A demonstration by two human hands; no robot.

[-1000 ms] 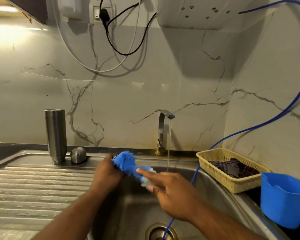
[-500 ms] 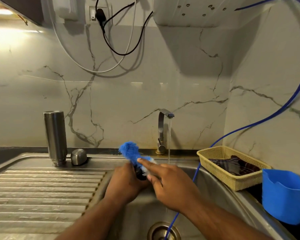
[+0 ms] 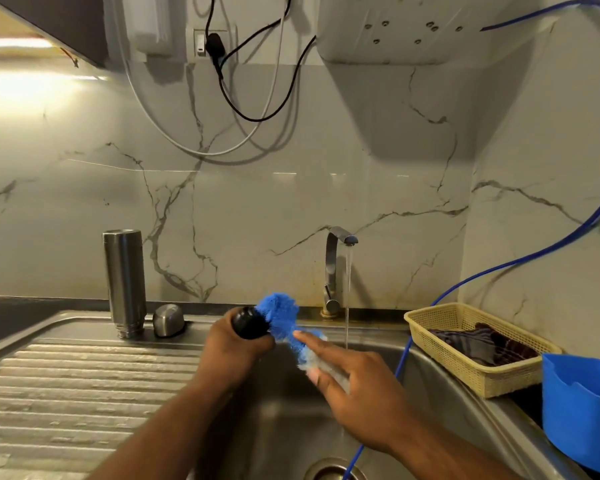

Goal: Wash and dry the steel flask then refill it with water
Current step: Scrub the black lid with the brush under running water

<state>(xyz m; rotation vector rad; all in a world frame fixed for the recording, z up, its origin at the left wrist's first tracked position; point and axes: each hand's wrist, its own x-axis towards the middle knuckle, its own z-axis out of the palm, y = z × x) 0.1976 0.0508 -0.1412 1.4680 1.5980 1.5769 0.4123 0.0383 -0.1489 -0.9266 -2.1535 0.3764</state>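
Note:
The steel flask (image 3: 124, 282) stands upside down on the drainboard (image 3: 66, 386) at the back left, with its rounded steel cap (image 3: 168, 320) lying beside it. Over the sink basin (image 3: 278, 427), my left hand (image 3: 234, 351) grips a small black round lid piece (image 3: 248, 323). My right hand (image 3: 357, 393) holds a blue bristle brush (image 3: 280, 313) by its handle, index finger stretched along it. The brush head presses against the black piece. Neither hand touches the flask.
The tap (image 3: 336, 265) at the back runs a thin stream of water (image 3: 347, 299) into the basin, just right of the brush. A blue hose (image 3: 499, 268) drops to the drain (image 3: 333, 472). A yellow basket (image 3: 430, 318) with dark cloth and a blue jug (image 3: 582, 410) sit at the right.
My left hand has shifted right and turned, so the black piece now shows above its fingers. The brush head has swung against it. The flask and cap have not moved.

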